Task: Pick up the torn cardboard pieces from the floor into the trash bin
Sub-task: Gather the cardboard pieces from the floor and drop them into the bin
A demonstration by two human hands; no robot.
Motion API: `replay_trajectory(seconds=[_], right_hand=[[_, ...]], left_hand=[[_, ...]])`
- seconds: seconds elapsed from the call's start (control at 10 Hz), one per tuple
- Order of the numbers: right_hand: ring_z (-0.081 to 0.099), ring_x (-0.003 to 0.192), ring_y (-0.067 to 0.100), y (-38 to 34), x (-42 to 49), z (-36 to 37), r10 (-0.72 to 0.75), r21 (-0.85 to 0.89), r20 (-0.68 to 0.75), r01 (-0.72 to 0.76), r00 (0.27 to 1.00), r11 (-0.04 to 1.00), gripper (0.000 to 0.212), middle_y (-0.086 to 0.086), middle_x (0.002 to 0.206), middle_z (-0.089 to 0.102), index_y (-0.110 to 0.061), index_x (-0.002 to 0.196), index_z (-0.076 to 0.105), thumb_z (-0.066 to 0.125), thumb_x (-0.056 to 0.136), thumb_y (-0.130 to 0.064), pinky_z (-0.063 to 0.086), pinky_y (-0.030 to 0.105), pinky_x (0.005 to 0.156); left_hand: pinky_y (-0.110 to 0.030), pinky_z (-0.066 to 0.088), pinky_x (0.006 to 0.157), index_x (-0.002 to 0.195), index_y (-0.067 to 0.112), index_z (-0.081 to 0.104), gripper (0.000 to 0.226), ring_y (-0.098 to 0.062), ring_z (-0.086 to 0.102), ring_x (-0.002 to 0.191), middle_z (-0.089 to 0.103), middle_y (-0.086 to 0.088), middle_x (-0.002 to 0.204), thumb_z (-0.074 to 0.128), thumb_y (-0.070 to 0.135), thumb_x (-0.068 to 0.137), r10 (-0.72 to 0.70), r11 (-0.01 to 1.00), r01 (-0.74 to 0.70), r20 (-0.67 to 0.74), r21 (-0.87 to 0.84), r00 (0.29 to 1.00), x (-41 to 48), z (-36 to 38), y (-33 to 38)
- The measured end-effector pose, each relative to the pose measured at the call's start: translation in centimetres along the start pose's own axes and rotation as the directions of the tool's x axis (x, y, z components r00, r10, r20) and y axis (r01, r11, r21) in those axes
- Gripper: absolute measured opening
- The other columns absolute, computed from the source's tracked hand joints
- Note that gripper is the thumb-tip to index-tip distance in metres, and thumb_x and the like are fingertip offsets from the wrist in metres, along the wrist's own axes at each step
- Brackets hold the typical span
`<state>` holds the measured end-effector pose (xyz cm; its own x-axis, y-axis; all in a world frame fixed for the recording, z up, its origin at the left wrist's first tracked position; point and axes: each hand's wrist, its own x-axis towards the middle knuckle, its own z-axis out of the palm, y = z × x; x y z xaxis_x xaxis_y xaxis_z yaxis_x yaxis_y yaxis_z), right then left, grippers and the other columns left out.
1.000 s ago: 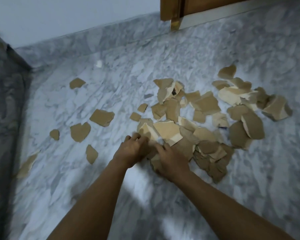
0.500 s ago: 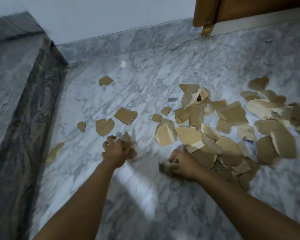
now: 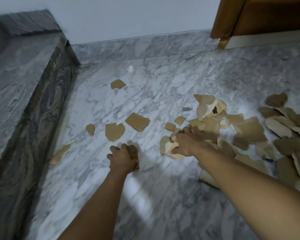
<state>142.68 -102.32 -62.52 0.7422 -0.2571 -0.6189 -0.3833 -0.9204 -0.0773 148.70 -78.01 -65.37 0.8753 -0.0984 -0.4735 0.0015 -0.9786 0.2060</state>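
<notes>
The right hand [image 3: 187, 143] has just gathered a pale torn cardboard wad [image 3: 166, 148]; the left hand [image 3: 122, 157] grips a brown corrugated scrap [image 3: 134, 153]. Most brown cardboard pieces [image 3: 246, 130] remain floored at three o'clock.

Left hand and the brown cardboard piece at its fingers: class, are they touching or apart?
Touching. The head view shows the left hand gripping the cardboard piece, with its fingers curled round the piece's edge.
</notes>
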Motion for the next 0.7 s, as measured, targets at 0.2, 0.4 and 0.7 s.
replay_trajectory(seconds=[0.2, 0.4, 0.7], right_hand=[[0.008, 0.149, 0.044, -1.3, 0.8, 1.0, 0.189, 0.153, -0.038, -0.181, 0.981, 0.972, 0.129, 0.027, 0.159, 0.008, -0.014, 0.154, 0.009, 0.089, 0.061, -0.056, 0.028, 0.059, 0.113], [0.015, 0.148, 0.039, -2.5, -0.8, 0.5, 0.165, -0.02, -0.105, -0.168, 0.981, 0.986, 0.082, 0.009, 0.154, 0.028, -0.026, 0.135, 0.053, 0.083, 0.066, -0.06, 0.017, 0.059, 0.116], [0.061, 0.115, 0.029, -6.4, -0.1, -4.0, -0.084, 0.365, 0.047, 0.061, 0.995, 0.929, 0.068, 0.013, 0.133, 0.06, -0.008, 0.134, 0.054, 0.082, 0.079, -0.037, 0.051, 0.033, 0.085]], left_hand=[[-0.038, 0.053, 0.079, 0.123, 0.01, 0.04, 0.061, -0.032, 0.06, 0.102, 0.058, -0.017, 0.115, 0.078, 0.022, 0.077, -0.038, 0.987, 0.048, 0.071, -0.151, 0.997, 1.0, 0.0, 0.0], [-0.04, 0.046, 0.094, 0.129, 0.007, 0.045, 0.055, -0.036, 0.047, 0.118, 0.039, -0.014, 0.132, 0.069, 0.031, 0.086, -0.042, 0.999, 0.042, 0.058, -0.005, 0.997, -0.6, -0.2, 0.5], [-0.043, 0.052, 0.097, 0.144, 0.003, 0.034, 0.064, -0.036, 0.061, 0.115, 0.056, -0.02, 0.132, 0.064, 0.023, 0.09, -0.06, 0.984, 0.107, 0.301, -0.142, 0.952, 0.1, -5.2, 0.6]])
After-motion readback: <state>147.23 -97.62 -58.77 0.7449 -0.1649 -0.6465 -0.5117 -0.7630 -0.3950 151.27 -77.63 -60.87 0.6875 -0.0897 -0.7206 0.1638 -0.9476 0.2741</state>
